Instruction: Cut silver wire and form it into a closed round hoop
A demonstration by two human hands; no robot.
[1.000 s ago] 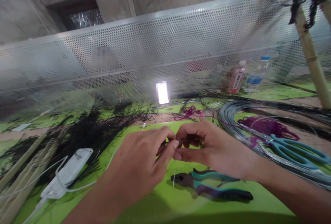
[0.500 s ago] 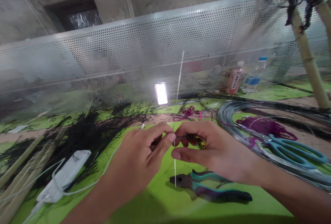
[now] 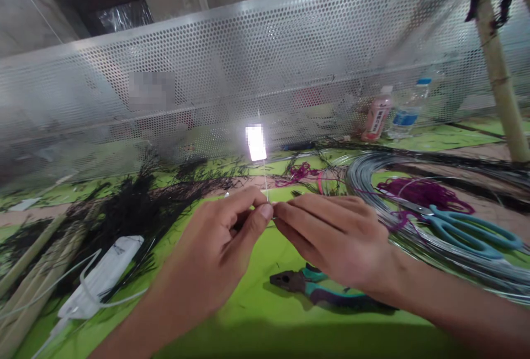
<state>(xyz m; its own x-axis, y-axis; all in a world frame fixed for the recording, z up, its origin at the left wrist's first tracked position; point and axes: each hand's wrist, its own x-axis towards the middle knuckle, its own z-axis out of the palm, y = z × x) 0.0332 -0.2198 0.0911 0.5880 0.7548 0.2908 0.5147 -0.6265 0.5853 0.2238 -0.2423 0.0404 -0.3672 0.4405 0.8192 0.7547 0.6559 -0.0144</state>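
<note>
- left hand (image 3: 215,248): thumb and forefinger pinched shut on a thin pale strand (image 3: 263,174), above the green mat (image 3: 265,254).
- strand: rises nearly upright from the pinch, in front of the perforated panel (image 3: 248,66); its lower end is hidden by the fingers.
- right hand (image 3: 335,237): fingers stretched flat, tips meeting the left thumb at the pinch; thumb hidden, so cannot tell whether it grips the strand.
- pliers (image 3: 314,288): lying on the mat just below the right hand, partly covered by the wrist.
- wire coil (image 3: 368,182): right of the hands, with scissors (image 3: 467,232) and purple thread (image 3: 418,193) on it.
- black fibres (image 3: 136,210) and white adapter (image 3: 103,276): left of the hands.
- two bottles (image 3: 377,119): by the panel, far right.
</note>
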